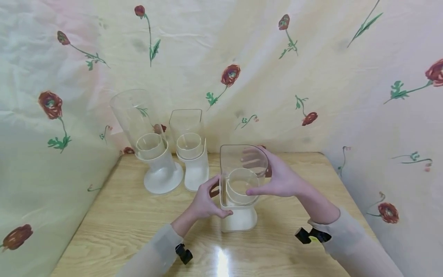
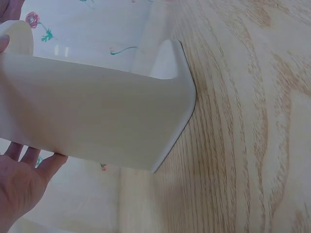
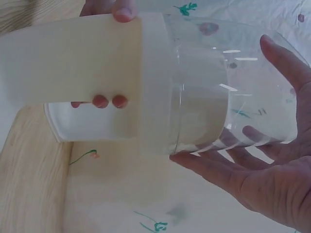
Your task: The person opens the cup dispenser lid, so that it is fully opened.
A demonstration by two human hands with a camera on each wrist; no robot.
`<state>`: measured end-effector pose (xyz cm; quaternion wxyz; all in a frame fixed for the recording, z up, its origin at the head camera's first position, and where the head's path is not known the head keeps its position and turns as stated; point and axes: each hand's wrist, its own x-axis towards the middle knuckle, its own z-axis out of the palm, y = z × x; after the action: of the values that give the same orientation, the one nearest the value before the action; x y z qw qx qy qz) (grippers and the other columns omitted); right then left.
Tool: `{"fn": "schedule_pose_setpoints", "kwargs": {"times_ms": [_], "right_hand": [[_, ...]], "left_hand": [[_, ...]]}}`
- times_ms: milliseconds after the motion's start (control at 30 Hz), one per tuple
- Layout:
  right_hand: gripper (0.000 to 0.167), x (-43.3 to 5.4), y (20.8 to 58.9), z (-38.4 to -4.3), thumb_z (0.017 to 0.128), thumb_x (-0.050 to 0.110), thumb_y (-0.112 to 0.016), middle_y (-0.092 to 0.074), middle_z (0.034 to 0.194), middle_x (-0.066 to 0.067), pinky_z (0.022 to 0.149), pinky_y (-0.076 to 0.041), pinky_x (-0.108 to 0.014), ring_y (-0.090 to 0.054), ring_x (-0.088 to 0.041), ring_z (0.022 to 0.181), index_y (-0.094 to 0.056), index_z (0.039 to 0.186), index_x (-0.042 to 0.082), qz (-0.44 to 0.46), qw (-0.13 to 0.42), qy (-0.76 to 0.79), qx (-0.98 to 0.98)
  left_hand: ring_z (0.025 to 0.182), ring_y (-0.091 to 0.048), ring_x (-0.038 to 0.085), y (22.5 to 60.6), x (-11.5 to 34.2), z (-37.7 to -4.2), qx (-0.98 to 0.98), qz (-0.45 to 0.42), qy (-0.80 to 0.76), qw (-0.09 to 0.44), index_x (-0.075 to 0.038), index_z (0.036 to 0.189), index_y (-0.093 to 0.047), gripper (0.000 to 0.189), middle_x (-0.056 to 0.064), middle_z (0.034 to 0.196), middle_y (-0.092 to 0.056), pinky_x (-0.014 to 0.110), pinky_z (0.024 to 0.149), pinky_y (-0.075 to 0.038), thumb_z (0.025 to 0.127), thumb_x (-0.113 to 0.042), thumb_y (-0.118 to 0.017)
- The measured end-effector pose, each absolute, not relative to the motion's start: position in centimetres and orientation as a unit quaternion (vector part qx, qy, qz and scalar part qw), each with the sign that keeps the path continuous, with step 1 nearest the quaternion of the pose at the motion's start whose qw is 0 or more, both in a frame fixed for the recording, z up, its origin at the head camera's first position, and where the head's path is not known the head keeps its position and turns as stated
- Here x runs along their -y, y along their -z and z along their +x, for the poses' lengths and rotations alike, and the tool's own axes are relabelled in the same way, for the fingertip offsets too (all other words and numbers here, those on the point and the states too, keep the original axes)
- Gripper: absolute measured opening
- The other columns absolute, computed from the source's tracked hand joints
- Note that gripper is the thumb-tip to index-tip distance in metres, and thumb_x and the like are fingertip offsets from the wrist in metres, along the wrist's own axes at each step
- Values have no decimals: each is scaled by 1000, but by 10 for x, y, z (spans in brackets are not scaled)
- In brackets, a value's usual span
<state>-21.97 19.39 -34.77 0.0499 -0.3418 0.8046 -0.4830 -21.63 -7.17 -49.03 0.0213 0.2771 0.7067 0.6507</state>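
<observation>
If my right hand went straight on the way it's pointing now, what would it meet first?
Your right hand would first meet the clear container, since its thumb and fingers are around that. What comes next is uncertain because depth is unclear; perhaps the floral cloth behind.

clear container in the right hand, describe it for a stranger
On the wooden table, go to the white stand gripped by the left hand. The clear container rises above it, with the right hand around it. Unlike its two neighbours farther left, it is held.
</observation>
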Motion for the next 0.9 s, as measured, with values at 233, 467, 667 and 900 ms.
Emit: {"fn": "schedule_pose_setpoints", "kwargs": {"times_ms": [233, 467, 667, 900], "right_hand": [[105, -195, 341, -220, 74, 14, -99, -56, 155, -11, 89, -66, -35, -63, -34, 136, -38, 160, 19, -348, 42, 472, -809], [99, -199, 329, -223, 74, 5, -96, -62, 147, -12, 90, -68, -40, -67, -19, 129, -44, 158, 15, -364, 24, 506, -782], [92, -206, 327, -220, 79, -3, -90, -61, 146, -18, 91, -68, -47, -64, -40, 131, -42, 157, 6, -374, 31, 499, -781], [101, -193, 281, -229, 78, 23, -95, -51, 161, -9, 112, -56, -56, -57, -35, 143, -39, 161, 15, -435, 16, 349, -830]], "left_hand": [[126, -64, 19, 491, 71, -216, -708, 276, -650, 20, -16, 150, -56, 101, 14, 136, -67, 53, 110, -57, 59, -5, -98], [124, -63, 14, 490, 69, -213, -702, 274, -657, 16, -12, 150, -56, 101, 17, 135, -67, 52, 111, -56, 59, -2, -97], [124, -64, 16, 489, 66, -208, -701, 278, -656, 17, -10, 144, -59, 94, 20, 132, -66, 41, 111, -58, 59, -2, -97], [125, -63, 15, 488, 66, -202, -709, 265, -654, 16, -9, 150, -56, 100, 19, 135, -66, 43, 111, -57, 59, -2, -97]]}}
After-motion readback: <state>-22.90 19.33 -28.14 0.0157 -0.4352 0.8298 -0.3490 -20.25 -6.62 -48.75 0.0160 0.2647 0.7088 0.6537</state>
